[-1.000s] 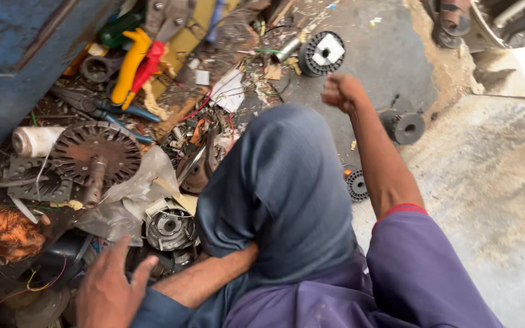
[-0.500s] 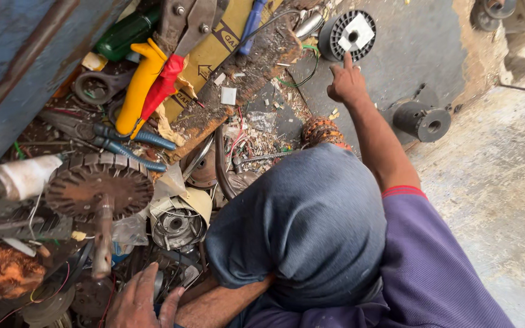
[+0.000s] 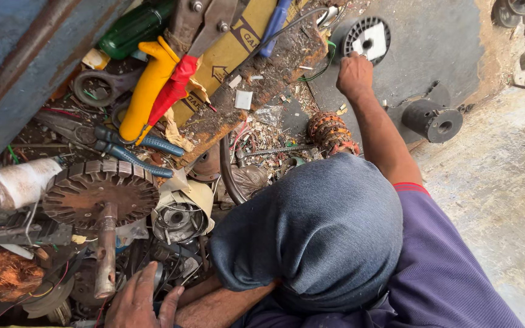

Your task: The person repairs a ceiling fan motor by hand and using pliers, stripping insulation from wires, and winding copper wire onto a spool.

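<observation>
Now your right hand [image 3: 355, 74] has reached further up-frame, fingers closing on the black spool [image 3: 366, 39]; left hand [image 3: 144, 300] stays open, flat on scrap parts [image 3: 177, 218] at the bottom left.

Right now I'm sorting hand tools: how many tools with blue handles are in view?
2: blue-handled pliers lying left of centre, beside the yellow handle, and a blue-handled tool at the top centre. More may be buried in the clutter.
</observation>
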